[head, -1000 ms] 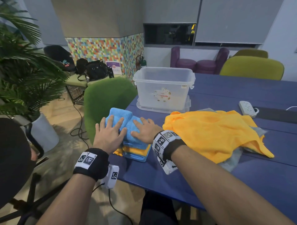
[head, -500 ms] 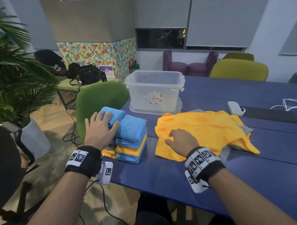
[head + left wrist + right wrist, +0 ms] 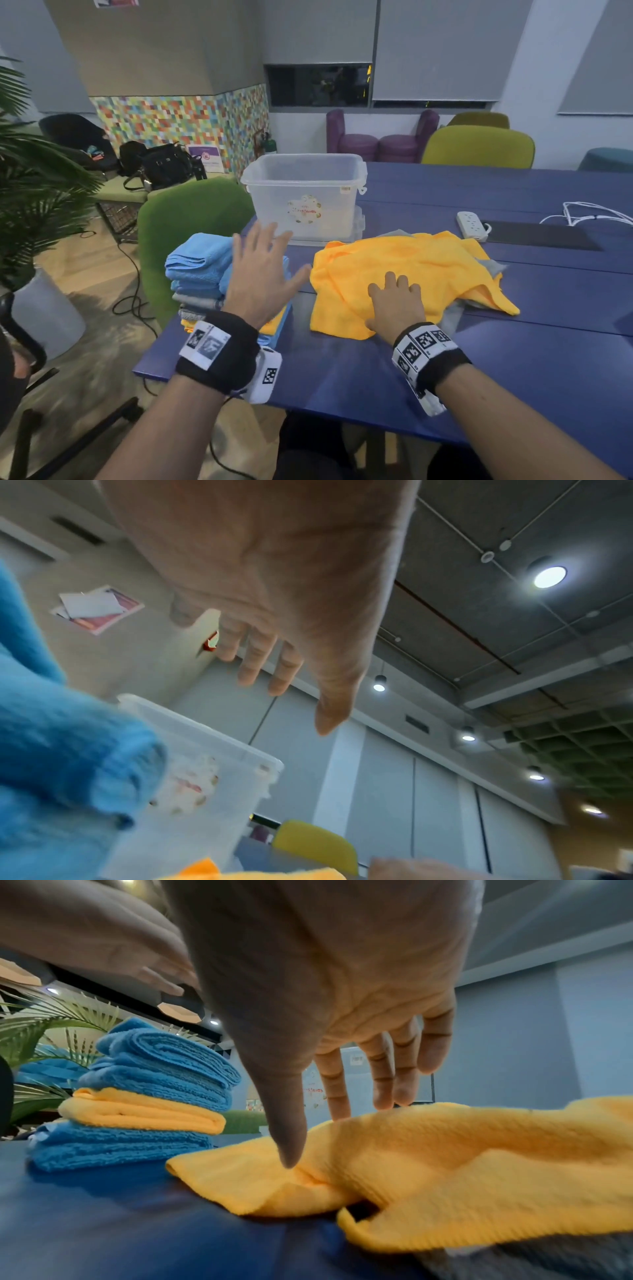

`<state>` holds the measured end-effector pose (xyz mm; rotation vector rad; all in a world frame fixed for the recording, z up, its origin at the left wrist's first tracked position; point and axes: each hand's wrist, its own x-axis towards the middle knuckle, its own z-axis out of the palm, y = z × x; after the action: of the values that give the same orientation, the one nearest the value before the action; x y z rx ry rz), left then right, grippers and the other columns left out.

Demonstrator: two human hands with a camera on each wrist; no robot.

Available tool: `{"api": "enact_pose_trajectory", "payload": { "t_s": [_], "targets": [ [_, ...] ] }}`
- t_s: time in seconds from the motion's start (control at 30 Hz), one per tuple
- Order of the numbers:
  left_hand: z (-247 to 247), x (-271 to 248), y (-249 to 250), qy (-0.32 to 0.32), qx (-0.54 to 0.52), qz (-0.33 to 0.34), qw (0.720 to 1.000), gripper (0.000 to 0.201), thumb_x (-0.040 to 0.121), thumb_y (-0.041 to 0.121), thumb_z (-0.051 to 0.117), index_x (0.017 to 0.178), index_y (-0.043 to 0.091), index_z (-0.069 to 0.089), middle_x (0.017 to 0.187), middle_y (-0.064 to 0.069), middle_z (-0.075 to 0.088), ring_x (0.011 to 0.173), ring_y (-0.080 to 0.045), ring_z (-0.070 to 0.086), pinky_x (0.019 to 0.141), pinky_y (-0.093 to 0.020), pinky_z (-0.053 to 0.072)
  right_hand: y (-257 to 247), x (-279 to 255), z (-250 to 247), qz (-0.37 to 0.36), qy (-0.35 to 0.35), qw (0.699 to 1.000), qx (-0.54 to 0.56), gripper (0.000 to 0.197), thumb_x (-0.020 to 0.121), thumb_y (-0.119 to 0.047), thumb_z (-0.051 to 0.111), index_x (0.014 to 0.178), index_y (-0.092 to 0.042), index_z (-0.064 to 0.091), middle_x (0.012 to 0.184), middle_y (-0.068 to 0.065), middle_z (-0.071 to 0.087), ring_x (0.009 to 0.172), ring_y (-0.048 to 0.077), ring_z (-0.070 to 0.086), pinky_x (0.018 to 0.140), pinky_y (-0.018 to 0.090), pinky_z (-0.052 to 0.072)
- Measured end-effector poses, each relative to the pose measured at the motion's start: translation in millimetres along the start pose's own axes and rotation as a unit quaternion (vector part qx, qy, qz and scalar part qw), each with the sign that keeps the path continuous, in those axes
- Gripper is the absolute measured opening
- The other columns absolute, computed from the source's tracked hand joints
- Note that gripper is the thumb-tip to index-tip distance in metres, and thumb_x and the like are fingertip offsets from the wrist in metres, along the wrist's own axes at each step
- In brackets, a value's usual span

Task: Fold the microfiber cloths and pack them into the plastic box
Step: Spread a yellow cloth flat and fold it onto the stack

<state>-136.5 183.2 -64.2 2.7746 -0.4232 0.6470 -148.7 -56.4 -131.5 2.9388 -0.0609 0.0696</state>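
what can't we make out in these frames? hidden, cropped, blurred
- Folded stack: head view, the left hand covers its right side, so the count is unclear.
- Grey cloth: mostly buried under the yellow cloth; its extent is hidden.
- Plastic box: the frosted walls obscure the bottom; the sticker text is too small.
- Left wrist view: motion blur smears the blue cloth.
- Right hand: whether the fingertips press or hover is unclear.
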Motion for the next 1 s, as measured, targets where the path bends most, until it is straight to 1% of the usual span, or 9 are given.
{"api": "enact_pose_trajectory", "payload": {
  "t_s": [0.1, 0.27, 0.47, 0.53, 0.6, 0.67, 0.8, 0.93, 1.0],
  "targets": [
    [20, 6, 34, -0.065, -0.031, 0.075, 0.995, 0.062, 0.088, 0.053, 0.056, 0.138, 0.017, 0.057, 0.143, -0.007, 0.053, 0.136, -0.031, 0.045, 0.113, -0.05, 0.031, 6, 1, 2, 0.003, -0.002, 1.0, -0.01, 0.03, 0.095, -0.034, 0.059, 0.123, -0.025, 0.057, 0.133, 0.008, 0.042, 0.121, 0.032, 0.042, 0.098, 0.045, 0.036],
    [58, 14, 72, -0.209, -0.064, 0.07, 0.973, 0.057, 0.096, 0.028, 0.066, 0.15, 0.023, 0.047, 0.152, -0.001, 0.048, 0.139, -0.023, 0.045, 0.111, -0.042, 0.04, 26, 5, 1, -0.005, -0.01, 1.0, 0.022, 0.022, 0.1, -0.02, 0.048, 0.119, -0.024, 0.06, 0.124, 0.005, 0.052, 0.116, 0.029, 0.049, 0.097, 0.044, 0.037],
    [81, 28, 98, -0.232, -0.092, 0.061, 0.966, 0.074, 0.088, 0.003, 0.065, 0.154, 0.024, 0.039, 0.152, -0.002, 0.045, 0.131, -0.027, 0.052, 0.101, -0.044, 0.05, 58, 7, -22, 0.01, 0.04, 0.958, 0.284, 0.012, 0.102, -0.028, 0.05, 0.111, -0.022, 0.056, 0.105, 0.004, 0.067, 0.1, 0.031, 0.062, 0.083, 0.04, 0.046],
    [79, 34, 111, -0.211, -0.128, 0.062, 0.967, 0.05, 0.09, 0.008, 0.066, 0.137, 0.02, 0.055, 0.134, -0.006, 0.06, 0.119, -0.03, 0.058, 0.095, -0.045, 0.05, 69, 6, -31, 0.009, 0.07, 0.938, 0.339, 0.005, 0.101, -0.027, 0.053, 0.104, -0.023, 0.056, 0.095, 0.005, 0.068, 0.089, 0.029, 0.062, 0.074, 0.039, 0.046],
    [74, 41, 123, -0.176, -0.17, 0.045, 0.968, 0.015, 0.09, 0.006, 0.06, 0.1, 0.016, 0.065, 0.095, -0.008, 0.067, 0.095, -0.035, 0.062, 0.077, -0.044, 0.05, 76, 2, -41, 0.004, 0.093, 0.921, 0.378, 0.007, 0.102, -0.028, 0.054, 0.102, -0.022, 0.056, 0.087, 0.005, 0.068, 0.08, 0.027, 0.061, 0.069, 0.039, 0.047],
    [68, 48, 132, -0.135, -0.226, 0.028, 0.964, 0.021, 0.086, -0.002, 0.053, 0.084, 0.016, 0.066, 0.077, -0.006, 0.065, 0.08, -0.032, 0.061, 0.068, -0.041, 0.05, 81, -3, -49, -0.008, 0.104, 0.91, 0.4, 0.016, 0.101, -0.041, 0.055, 0.105, -0.025, 0.054, 0.08, 0.001, 0.066, 0.075, 0.023, 0.061, 0.069, 0.04, 0.049],
    [48, 59, 144, -0.097, -0.25, 0.04, 0.962, 0.033, 0.085, -0.002, 0.054, 0.102, 0.014, 0.077, 0.086, -0.004, 0.07, 0.08, -0.022, 0.056, 0.075, -0.034, 0.05, 91, -15, -57, -0.04, 0.106, 0.904, 0.412, 0.061, 0.082, -0.072, 0.06, 0.124, -0.029, 0.049, 0.089, -0.004, 0.062, 0.084, 0.016, 0.062, 0.077, 0.044, 0.053],
    [31, 68, 147, -0.059, -0.25, 0.033, 0.966, 0.02, 0.078, 0.009, 0.057, 0.08, 0.016, 0.076, 0.069, 0.0, 0.066, 0.073, -0.026, 0.06, 0.068, -0.036, 0.054, 99, -27, -61, -0.096, 0.103, 0.9, 0.412, 0.127, 0.054, -0.084, 0.073, 0.157, -0.031, 0.02, 0.146, -0.005, 0.048, 0.132, 0.017, 0.048, 0.105, 0.044, 0.045],
    [22, 70, 149, -0.037, -0.261, 0.022, 0.965, 0.016, 0.075, 0.021, 0.056, 0.066, 0.015, 0.067, 0.063, -0.002, 0.063, 0.068, -0.026, 0.06, 0.063, -0.039, 0.054, 96, -33, -56, -0.107, 0.135, 0.918, 0.358, 0.142, 0.052, -0.076, 0.082, 0.159, -0.038, -0.002, 0.154, -0.003, 0.036, 0.136, 0.021, 0.043, 0.106, 0.048, 0.042]
  ]
}}
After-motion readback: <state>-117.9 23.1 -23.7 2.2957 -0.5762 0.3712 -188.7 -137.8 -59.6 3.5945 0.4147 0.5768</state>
